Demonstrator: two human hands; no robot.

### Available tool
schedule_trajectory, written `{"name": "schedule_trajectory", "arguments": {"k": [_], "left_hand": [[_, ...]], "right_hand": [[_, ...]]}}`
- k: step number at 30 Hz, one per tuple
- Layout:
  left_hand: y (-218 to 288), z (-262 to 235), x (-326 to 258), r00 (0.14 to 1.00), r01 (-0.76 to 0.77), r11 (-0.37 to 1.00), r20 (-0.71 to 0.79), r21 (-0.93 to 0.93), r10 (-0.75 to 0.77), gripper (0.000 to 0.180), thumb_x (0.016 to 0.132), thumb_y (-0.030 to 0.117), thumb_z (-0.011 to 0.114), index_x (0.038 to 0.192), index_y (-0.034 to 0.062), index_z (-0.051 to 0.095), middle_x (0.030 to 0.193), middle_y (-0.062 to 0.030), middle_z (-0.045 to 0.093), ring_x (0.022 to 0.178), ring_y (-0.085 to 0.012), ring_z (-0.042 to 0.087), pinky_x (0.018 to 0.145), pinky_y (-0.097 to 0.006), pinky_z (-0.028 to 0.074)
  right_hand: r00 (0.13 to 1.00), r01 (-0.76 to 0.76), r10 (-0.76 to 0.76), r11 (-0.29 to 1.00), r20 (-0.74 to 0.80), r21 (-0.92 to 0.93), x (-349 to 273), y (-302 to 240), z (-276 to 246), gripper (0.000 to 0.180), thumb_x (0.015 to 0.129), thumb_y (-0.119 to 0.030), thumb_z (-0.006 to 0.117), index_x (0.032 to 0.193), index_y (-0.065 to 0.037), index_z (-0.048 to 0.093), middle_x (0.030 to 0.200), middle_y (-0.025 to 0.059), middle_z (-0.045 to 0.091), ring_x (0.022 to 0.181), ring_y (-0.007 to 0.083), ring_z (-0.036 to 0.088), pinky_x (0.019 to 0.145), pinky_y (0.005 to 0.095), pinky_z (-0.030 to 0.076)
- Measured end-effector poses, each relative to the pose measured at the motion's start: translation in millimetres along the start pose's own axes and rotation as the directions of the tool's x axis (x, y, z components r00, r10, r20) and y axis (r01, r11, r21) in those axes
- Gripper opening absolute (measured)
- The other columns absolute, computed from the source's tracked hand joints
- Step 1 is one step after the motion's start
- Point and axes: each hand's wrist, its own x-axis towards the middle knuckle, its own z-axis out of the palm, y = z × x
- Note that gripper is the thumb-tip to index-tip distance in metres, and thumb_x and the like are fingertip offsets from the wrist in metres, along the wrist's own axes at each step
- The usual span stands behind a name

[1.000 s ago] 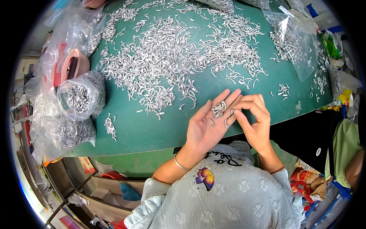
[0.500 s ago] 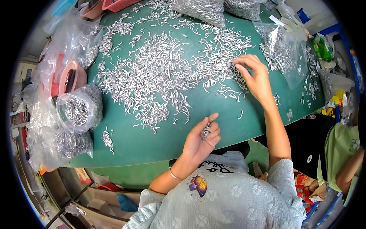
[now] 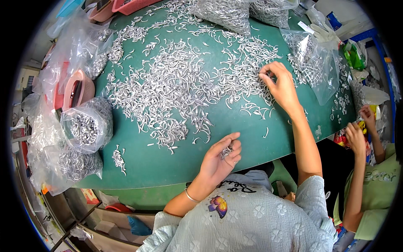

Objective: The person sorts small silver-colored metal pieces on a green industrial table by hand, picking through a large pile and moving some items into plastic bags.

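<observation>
A wide heap of small curved silver metal hooks covers the green table. My left hand hovers near the front edge, its fingers curled around a small bunch of metal hooks. My right hand is stretched far out to the right side of the heap, fingertips pressed down among the loose hooks there. Whether it has any pinched I cannot tell.
Clear plastic bags full of hooks lie at the left, others at the back and right. A pink tray sits at the left. Another person's hands work at the right edge.
My hands were together near the front edge, picking at the bunch. The right hand has since reached out to the far right of the heap, while the left stays back holding the bunch.
</observation>
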Motion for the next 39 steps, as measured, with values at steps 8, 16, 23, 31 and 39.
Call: {"name": "schedule_trajectory", "arguments": {"k": [8,16,23,31,39], "left_hand": [[0.8,-1.4,1.4,1.000,0.002,1.000,0.018,0.013,-0.003,0.028,0.096,0.010,0.052,0.119,-0.0038,0.056,0.086,-0.0065,0.051,0.073,-0.0149,0.043,0.064,-0.027,0.039],[1.4,-3.7,0.9,0.999,-0.001,1.000,0.039,0.009,0.001,0.028,0.096,0.010,0.051,0.120,-0.0043,0.056,0.087,-0.0070,0.051,0.074,-0.0153,0.043,0.065,-0.027,0.039],[0.9,-4.8,1.8,0.999,0.001,1.000,0.040,0.001,-0.001,0.028,0.096,0.009,0.052,0.120,-0.0047,0.056,0.087,-0.0071,0.050,0.074,-0.0154,0.043,0.065,-0.027,0.039],[3.1,-4.6,-1.2,1.000,0.006,1.000,0.006,0.009,-0.006,0.028,0.095,0.008,0.052,0.120,-0.0043,0.056,0.087,-0.0072,0.049,0.074,-0.0157,0.043,0.066,-0.028,0.039],[5.7,-11.8,1.2,0.998,0.006,1.000,0.064,-0.016,-0.005,0.029,0.094,0.010,0.054,0.120,-0.0034,0.057,0.086,-0.0051,0.048,0.073,-0.0142,0.043,0.066,-0.027,0.038]], "right_hand": [[0.952,0.301,-0.272,0.915,0.141,-0.268,-1.2,-17.6,16.9,0.014,0.080,-0.009,0.070,0.093,-0.007,0.065,0.098,0.0043,0.060,0.098,0.0230,0.051,0.084,0.0388,0.036],[0.997,0.071,-0.069,0.995,-0.035,0.066,-1.5,-1.0,15.0,0.011,0.084,-0.005,0.065,0.095,-0.007,0.064,0.088,0.0048,0.061,0.093,0.0251,0.054,0.086,0.0379,0.037],[0.977,0.211,-0.206,0.940,0.048,-0.268,-5.5,-12.2,14.8,0.014,0.079,-0.013,0.072,0.092,-0.007,0.068,0.108,0.0050,0.057,0.104,0.0254,0.051,0.091,0.0414,0.035],[0.967,0.229,-0.241,0.965,-0.078,-0.130,-13.9,-15.1,19.6,0.011,0.080,-0.010,0.072,0.088,-0.006,0.066,0.096,0.0038,0.063,0.097,0.0240,0.054,0.093,0.0408,0.035],[0.790,-0.220,0.163,0.975,-0.591,-0.026,-76.7,45.3,-57.6,0.011,0.083,0.000,0.068,0.094,0.001,0.066,0.085,0.0125,0.067,0.072,0.0241,0.063,0.067,0.0320,0.049]]}}
